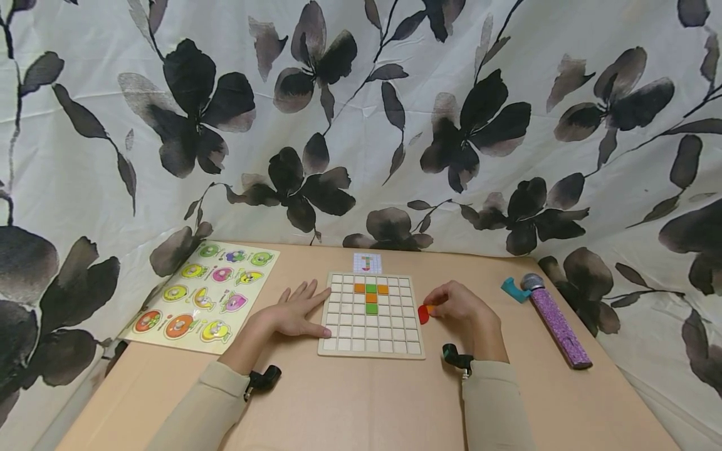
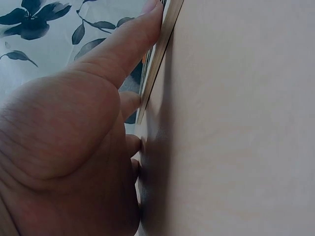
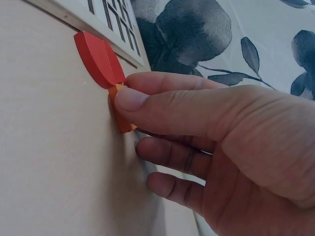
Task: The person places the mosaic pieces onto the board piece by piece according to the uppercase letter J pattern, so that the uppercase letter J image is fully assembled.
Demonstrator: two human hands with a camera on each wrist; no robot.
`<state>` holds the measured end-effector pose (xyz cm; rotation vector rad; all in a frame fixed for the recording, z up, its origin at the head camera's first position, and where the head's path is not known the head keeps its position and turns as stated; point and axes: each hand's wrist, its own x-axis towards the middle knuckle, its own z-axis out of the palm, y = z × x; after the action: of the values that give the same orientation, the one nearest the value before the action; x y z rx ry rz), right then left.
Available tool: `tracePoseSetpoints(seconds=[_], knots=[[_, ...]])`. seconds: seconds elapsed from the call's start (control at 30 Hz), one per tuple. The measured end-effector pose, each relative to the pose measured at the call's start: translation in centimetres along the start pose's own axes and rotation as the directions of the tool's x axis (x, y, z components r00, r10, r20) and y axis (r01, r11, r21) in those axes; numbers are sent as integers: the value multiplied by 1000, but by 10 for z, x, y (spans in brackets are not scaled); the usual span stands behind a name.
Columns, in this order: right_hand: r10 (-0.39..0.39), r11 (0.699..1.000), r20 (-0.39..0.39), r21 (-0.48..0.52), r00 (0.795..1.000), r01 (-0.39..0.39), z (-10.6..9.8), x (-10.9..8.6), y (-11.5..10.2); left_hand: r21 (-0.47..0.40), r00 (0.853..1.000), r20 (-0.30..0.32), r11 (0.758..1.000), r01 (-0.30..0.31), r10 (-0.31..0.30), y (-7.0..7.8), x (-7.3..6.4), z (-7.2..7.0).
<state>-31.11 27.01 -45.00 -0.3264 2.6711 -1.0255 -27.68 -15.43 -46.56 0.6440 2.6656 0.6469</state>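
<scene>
Block [image 3: 120, 122], orange, pinched between thumb and forefinger of the right hand [image 1: 459, 305], just off the board's right side. We judge it light, stiff and rather smooth, hardly fragile; best held by two opposite sides.

Red piece [image 3: 96, 59], curved along one side, touching the block's end; a seam shows, and we cannot tell whether it is two.

Grid board [image 1: 386, 334], pale, flat on the desk [image 1: 361, 401], bearing three orange squares and two green in a T.

Left hand [image 1: 293, 310], fingers spread, gripping nothing, thumb upon the board's near left corner.

Further: patterned card [image 1: 367, 263] beyond the board; fruit sheet [image 1: 205, 297] left; at far right, purple microphone [image 1: 558, 326] and teal object [image 1: 514, 290]; floral cloth [image 1: 395, 125] behind.
</scene>
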Motion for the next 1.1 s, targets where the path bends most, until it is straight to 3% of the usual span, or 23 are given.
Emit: tracePoseSetpoints(seconds=[0.4,0.6,0.8,1.1], knots=[[-20,1000,7,-10,1000,20,0,0,1,31,999,-4,999,32,-31,0,2,0],[-16,1000,-27,6,1000,16,-2,0,0,30,1000,-5,999,30,-29,-1,3,0],[-27,998,-7,60,1000,27,-5,-1,1,36,1000,-4,999,28,-28,-1,3,1],[-74,997,-15,38,997,74,-10,-2,-1,35,1000,3,999,16,-16,0,2,1]])
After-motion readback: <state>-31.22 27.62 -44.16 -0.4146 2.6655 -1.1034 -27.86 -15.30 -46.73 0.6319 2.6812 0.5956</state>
